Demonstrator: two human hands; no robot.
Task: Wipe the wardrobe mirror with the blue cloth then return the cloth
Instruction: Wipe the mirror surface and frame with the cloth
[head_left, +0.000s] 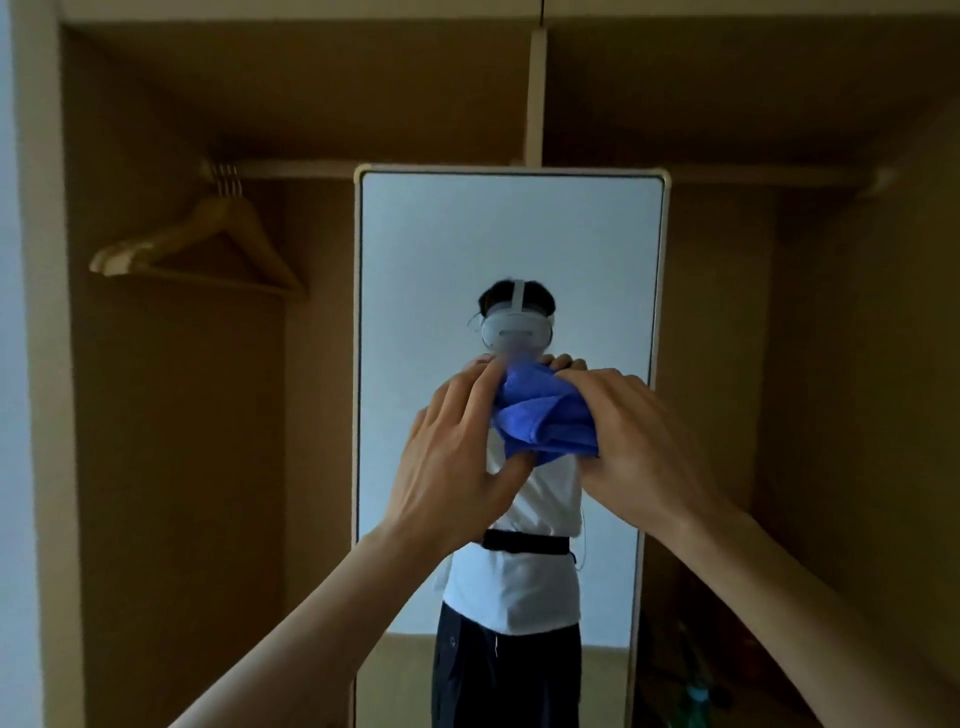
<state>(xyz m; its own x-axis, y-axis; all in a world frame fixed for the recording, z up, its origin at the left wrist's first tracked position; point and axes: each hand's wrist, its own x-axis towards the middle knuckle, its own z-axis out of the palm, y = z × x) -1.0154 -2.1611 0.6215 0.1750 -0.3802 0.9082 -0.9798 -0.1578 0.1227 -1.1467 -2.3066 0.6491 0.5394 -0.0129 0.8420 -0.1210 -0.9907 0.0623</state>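
Presently the cloth (540, 421) sits at the centre of the frame, held up in front of the mirror (511, 244) between both my hands. It is bright blue, soft and matte, bunched into thick rounded folds with a hemmed edge showing along its lower left. Whether it touches the glass I cannot tell.

My left hand (457, 447) pinches it from the left: fingertips on the upper edge, thumb tucked under the lower fold. My right hand (639, 431) is curled round the right side of the bundle and grips it, knuckles uppermost.

The mirror is a tall upright rectangle with rounded corners and a thin pale frame, its glass smooth and bright. It reflects a person in a white shirt, dark trousers, a black waist strap and a white headset, with fingertips showing just above my own.

The wardrobe (831, 364) is flat brown board, plain and matte, with a vertical divider at top centre. Pale wooden hangers (208, 244) hang from the rail (296, 169) at upper left.
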